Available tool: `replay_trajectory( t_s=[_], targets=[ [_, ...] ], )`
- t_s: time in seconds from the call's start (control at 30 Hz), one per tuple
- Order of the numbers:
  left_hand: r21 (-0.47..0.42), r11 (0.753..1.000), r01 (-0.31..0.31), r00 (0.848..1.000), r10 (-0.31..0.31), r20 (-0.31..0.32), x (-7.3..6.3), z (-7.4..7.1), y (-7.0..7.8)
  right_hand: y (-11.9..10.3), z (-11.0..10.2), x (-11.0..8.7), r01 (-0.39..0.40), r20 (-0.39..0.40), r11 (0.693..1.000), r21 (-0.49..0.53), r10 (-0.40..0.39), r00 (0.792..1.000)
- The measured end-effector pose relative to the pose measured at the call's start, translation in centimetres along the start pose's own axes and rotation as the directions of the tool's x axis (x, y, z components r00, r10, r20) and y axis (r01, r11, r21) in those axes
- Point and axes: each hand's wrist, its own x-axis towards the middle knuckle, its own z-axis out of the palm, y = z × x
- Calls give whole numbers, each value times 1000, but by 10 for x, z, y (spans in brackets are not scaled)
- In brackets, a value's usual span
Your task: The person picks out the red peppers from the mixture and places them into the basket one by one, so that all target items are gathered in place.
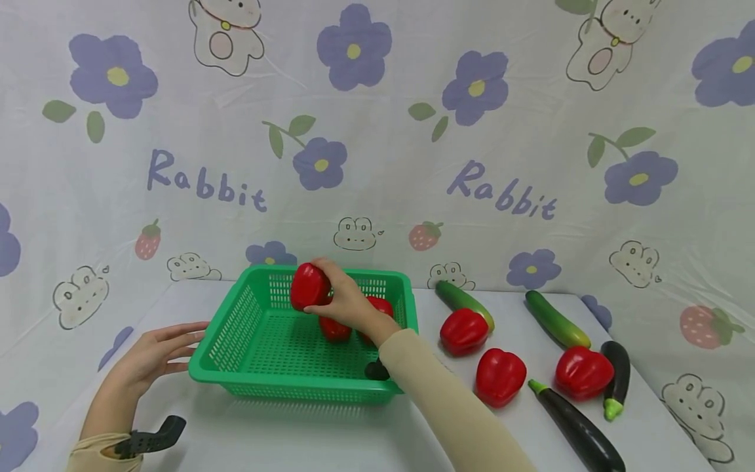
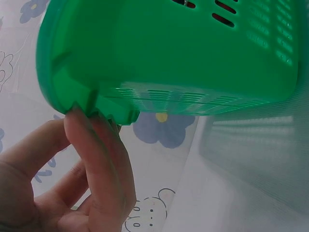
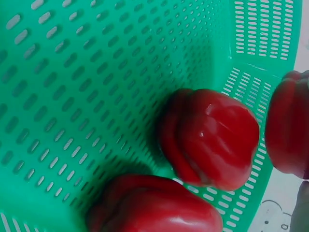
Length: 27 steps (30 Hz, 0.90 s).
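Observation:
My right hand (image 1: 342, 298) holds a red bell pepper (image 1: 309, 287) between thumb and fingers, over the back part of a green plastic basket (image 1: 301, 388). That pepper (image 3: 289, 125) shows at the right edge of the right wrist view. Two more red peppers (image 3: 210, 140) lie inside the basket toward its right side, partly hidden by my right hand and forearm in the head view. My left hand (image 1: 156, 354) is at the basket's left end, fingers extended; in the left wrist view its fingertips (image 2: 77, 118) touch the underside of the rim.
To the right of the basket lie several vegetables on the white table: red peppers (image 1: 500, 377), two green cucumbers (image 1: 557, 320) and two dark eggplants (image 1: 578, 426). Behind the table hangs a patterned cloth (image 1: 377, 144). A black strap (image 1: 150, 440) is around my left wrist.

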Motion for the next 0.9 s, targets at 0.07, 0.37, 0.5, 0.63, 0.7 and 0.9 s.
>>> replay_trajectory(
  t_s=[0.07, 0.37, 0.5, 0.63, 0.7, 0.9],
  targets=[
    [0, 1000, 5, 1000, -5, -7, 0, 0, 1, 0, 1, 1, -6, 20, 1000, -10, 6, 1000],
    [-6, 1000, 1, 1000, -1, -1, -1, 1, 2, -4, 3, 1, -44, 110, 999, 7, 43, 993],
    [-5, 1000, 2, 1000, -2, 1, 0, 1, 1, -6, 5, 1, -48, 155, 999, 8, 46, 987],
    [1, 1000, 9, 1000, -9, -10, 1, 1, 3, -8, 8, 3, -57, 202, 998, 2, 55, 978],
    [8, 1000, 9, 1000, -8, -13, 1, 0, 3, -9, 10, 4, -62, 218, 998, -11, 63, 974],
    [7, 1000, 11, 1000, -11, -6, 1, 0, 2, -9, 15, 6, -91, 257, 993, -79, 109, 960]
  ],
)
